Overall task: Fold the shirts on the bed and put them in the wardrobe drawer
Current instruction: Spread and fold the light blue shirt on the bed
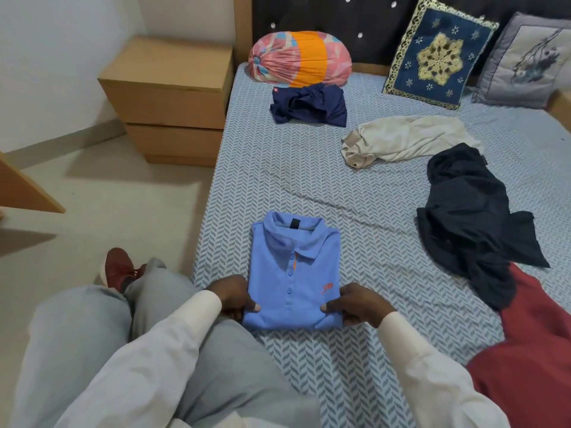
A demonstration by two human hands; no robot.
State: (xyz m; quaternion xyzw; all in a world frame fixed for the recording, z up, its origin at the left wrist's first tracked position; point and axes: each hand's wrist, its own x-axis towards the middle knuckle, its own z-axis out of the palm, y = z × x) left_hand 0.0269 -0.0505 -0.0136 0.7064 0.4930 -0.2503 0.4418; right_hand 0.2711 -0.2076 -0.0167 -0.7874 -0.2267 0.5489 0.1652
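A light blue polo shirt (pixel 293 273) lies folded into a neat rectangle near the front edge of the bed (pixel 355 193), collar away from me. My left hand (pixel 233 296) grips its lower left corner, thumb on top. At the lower right corner my right hand (pixel 355 307) pinches the fabric the same way. Unfolded garments lie further back: a navy shirt (pixel 309 105), a beige shirt (pixel 401 139), a black shirt (pixel 472 217). A dark red garment (pixel 531 350) lies at the right edge.
A wooden bedside cabinet (pixel 173 97) with drawers stands left of the bed. A pink and orange bolster (pixel 299 58), a blue embroidered cushion (pixel 438 54) and a grey cushion (pixel 528 60) lean on the headboard. My legs in grey trousers (pixel 154 350) hang over the bed's edge.
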